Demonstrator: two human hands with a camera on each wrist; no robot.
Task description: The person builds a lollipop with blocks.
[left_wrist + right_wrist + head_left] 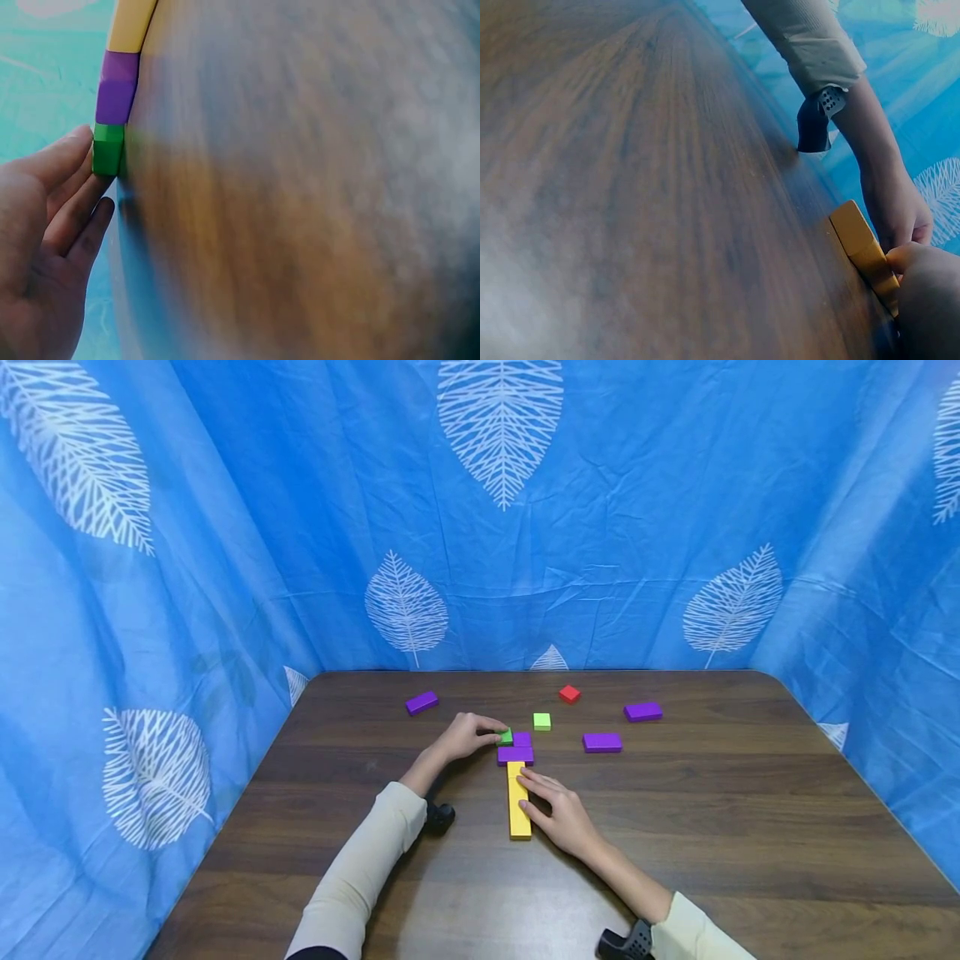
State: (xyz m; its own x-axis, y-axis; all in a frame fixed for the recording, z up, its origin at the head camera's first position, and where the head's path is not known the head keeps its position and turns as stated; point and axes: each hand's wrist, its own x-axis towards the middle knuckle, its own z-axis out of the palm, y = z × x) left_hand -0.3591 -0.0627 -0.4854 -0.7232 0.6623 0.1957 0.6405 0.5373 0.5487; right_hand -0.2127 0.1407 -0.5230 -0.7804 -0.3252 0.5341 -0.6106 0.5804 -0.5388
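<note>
My left hand (463, 739) pinches a small green block (506, 738) between thumb and fingers. In the left wrist view, the green block (108, 150) lies against a purple block (118, 88). On the table, one small purple block (522, 739) sits beside the green one, and a wider purple block (515, 757) lies just below both. A yellow bar (519, 814) with a seam near its far end runs from there toward me. My right hand (564, 818) touches its right side with extended fingers; the right wrist view shows the yellow bar (851, 229) partly hidden by that hand.
Apart from the row lie a light green block (542, 722), a red block (570, 694) and loose purple blocks at left (422, 702) and right (602, 742). A further purple block (642, 712) lies farther right. Blue leaf-patterned cloth (600, 527) hangs behind the wooden table (712, 835).
</note>
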